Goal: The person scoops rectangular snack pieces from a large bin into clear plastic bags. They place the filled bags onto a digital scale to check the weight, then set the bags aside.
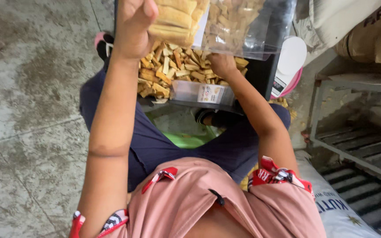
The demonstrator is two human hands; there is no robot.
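My left hand (132, 26) is raised at the top of the view, closed on a clear plastic bag (239, 26) partly filled with golden-brown toast sticks. My right hand (222, 65) reaches down into a heap of the same toast sticks (173, 70), fingers buried among them just under the bag's lower edge. The heap lies in a dark tray (261, 75) in front of my knees. Several empty clear bags with labels (203, 92) lie stacked at the heap's near edge.
A white and pink kitchen scale (287, 66) stands to the right of the tray. A metal rack (358, 141) and a white sack (336, 207) are at the right. Grey concrete floor (27, 101) lies to the left. A green stool (186, 139) shows under my legs.
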